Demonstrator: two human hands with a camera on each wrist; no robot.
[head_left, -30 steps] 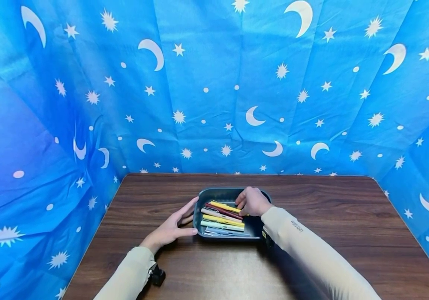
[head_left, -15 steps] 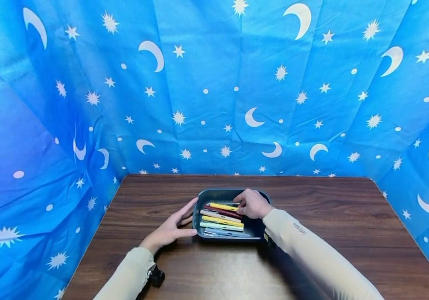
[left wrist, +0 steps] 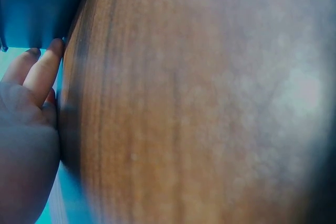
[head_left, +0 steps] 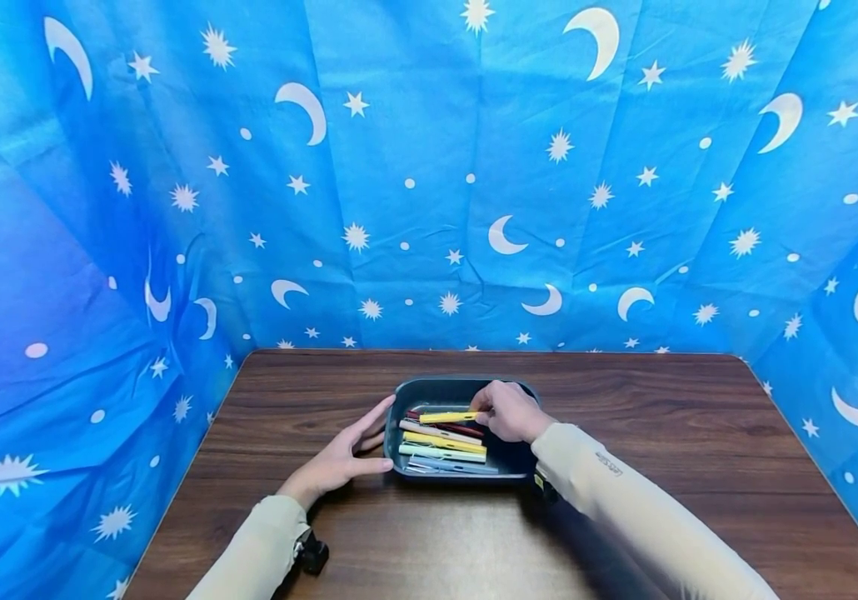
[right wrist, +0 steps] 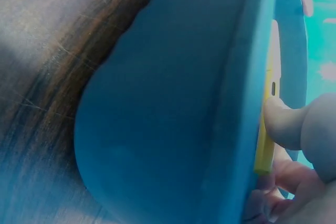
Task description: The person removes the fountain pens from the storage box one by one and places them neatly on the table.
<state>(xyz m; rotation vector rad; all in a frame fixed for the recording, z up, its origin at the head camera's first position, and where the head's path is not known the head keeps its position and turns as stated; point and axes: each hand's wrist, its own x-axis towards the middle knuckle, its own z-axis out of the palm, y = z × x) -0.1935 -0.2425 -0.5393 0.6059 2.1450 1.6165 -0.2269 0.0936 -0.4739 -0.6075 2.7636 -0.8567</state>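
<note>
My right hand (head_left: 511, 411) pinches a yellow pen (head_left: 444, 417) at its right end, over the back of a dark blue-grey bin (head_left: 510, 460). In the right wrist view, the thumb lies on the yellow pen (right wrist: 265, 153) behind the bin's wall (right wrist: 157, 114). Below it in the bin several more pens lie side by side: a dark red pen (head_left: 466, 428), a pale pink pen (head_left: 436, 432), another yellow pen (head_left: 444, 442), a pale green pen (head_left: 440, 453) and a grey-blue pen (head_left: 459, 467). With fingers spread, my left hand (head_left: 339, 458) touches the bin's left side.
The bin stands on a dark wood-grain table (head_left: 646, 417). A blue cloth (head_left: 399, 208) with moons and stars hangs behind the table and at both sides. Black wrist cameras are strapped under both sleeves.
My right hand has drawn the yellow pen up off the dark red one and turned it nearly level across the head view. The left hand stays against the bin.
</note>
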